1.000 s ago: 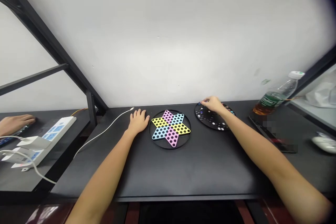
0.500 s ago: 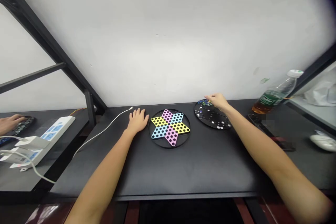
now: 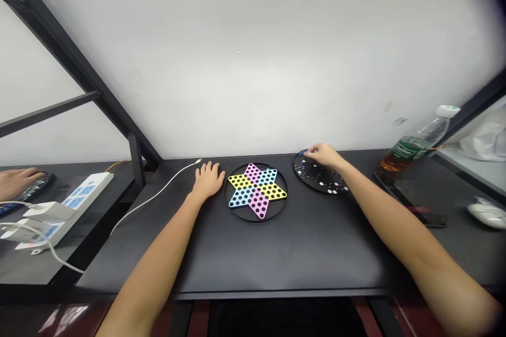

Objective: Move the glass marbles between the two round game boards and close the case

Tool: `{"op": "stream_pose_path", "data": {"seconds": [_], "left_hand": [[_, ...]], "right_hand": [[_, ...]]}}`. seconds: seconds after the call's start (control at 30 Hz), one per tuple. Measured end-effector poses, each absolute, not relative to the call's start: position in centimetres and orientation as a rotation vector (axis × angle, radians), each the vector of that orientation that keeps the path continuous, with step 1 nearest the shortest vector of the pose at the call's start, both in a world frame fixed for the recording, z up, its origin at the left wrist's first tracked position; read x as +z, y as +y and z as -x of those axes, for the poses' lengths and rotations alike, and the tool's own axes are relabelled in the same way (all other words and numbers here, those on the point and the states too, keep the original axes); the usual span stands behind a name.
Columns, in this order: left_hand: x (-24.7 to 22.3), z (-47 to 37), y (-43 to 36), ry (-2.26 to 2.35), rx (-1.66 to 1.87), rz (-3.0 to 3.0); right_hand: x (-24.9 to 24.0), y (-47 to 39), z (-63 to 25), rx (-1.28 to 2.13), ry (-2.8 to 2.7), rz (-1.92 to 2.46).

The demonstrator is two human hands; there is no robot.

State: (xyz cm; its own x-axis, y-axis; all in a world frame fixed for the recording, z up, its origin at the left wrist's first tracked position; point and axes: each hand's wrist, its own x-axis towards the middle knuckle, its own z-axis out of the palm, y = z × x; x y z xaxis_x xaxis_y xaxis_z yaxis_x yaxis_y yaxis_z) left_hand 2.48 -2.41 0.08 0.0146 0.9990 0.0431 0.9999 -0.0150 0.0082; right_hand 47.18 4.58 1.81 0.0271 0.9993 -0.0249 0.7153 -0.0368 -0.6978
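Note:
My left hand (image 3: 207,179) lies flat on the black table with its fingers spread, just left of a Chinese checkers board (image 3: 259,204). The board has a star of pink, yellow and blue points inside a round black rim. At the back right, my right hand (image 3: 324,155) reaches over a round black tray (image 3: 315,185), its fingertips pinched together low at the tray's far left edge. Whatever they grip is hidden or too small to make out. White pieces (image 3: 331,190) lie along the tray's near side, and small blue ones (image 3: 302,152) show beside my fingertips.
Right of my arm are a tilted bottle (image 3: 411,146) of brown drink, a dark flat object (image 3: 429,218) and a white mouse (image 3: 487,215). To the left run a white cable (image 3: 158,193) and a power strip (image 3: 81,202). Another person's hand (image 3: 19,183) rests at a keyboard (image 3: 39,185).
My right hand has shifted slightly left and down, its fingertips now covering coloured pieces at the tray's far edge. My left hand stays put. The other person's hand has moved right over the keyboard.

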Motion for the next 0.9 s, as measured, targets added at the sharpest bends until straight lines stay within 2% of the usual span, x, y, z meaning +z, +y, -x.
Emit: {"op": "stream_pose_path", "data": {"seconds": [0.17,0.23,0.33,0.47,0.67,0.9], "left_hand": [[0.1,-2.6,-2.5,-2.181,-0.065,2.218],[0.2,-2.6,-2.6,-2.182,-0.064,2.215],[0.2,-2.6,-2.6,-2.184,-0.052,2.206],[0.2,-2.5,-2.5,-2.184,-0.042,2.206],[0.2,-2.6,-2.5,-2.176,-0.044,2.206],[0.4,-2.7,-2.7,-2.193,-0.051,2.211]], "right_hand": [[3.8,4.5,-48.5,1.575,-1.022,1.273],[4.4,4.5,-49.1,1.737,-0.858,1.125],[4.5,4.5,-49.3,1.778,-0.720,1.094],[3.1,4.7,-48.5,1.480,-0.842,1.356],[1.2,4.9,-47.4,0.545,-1.625,1.871],[0.2,5.3,-47.0,0.277,-1.927,2.010]]}}
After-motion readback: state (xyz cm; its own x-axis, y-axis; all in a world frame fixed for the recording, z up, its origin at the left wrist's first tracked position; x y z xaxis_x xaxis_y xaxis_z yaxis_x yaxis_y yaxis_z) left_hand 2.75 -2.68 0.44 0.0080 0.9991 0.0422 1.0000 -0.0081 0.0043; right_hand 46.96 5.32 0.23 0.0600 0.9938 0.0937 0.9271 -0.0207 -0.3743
